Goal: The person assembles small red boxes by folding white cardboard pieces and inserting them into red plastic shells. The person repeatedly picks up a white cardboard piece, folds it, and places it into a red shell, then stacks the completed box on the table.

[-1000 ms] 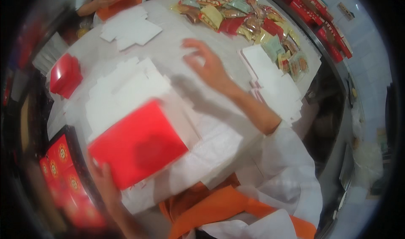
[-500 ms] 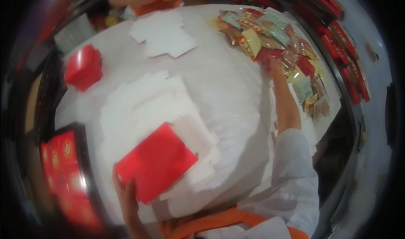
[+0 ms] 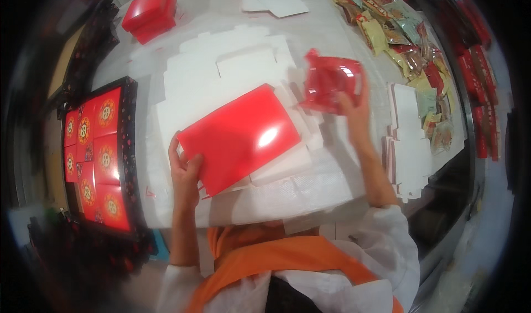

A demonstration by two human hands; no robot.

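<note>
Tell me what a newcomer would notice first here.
First, the glossy red sheet near centre, in the left grip; to its upper right, the shiny red packet in the right grip. Then the dark-rimmed tray of red packages at left, and heaped snack packets at upper right.

i wear this view on my head, through the left of two wide fisheye cameras, upright and facing steeply down across the table (image 3: 337, 175) from just behind its near edge. it is near enough that my left hand (image 3: 185, 176) and right hand (image 3: 357, 113) fall well inside it. the table's side edges bow; the top cuts off its far edge.
</note>
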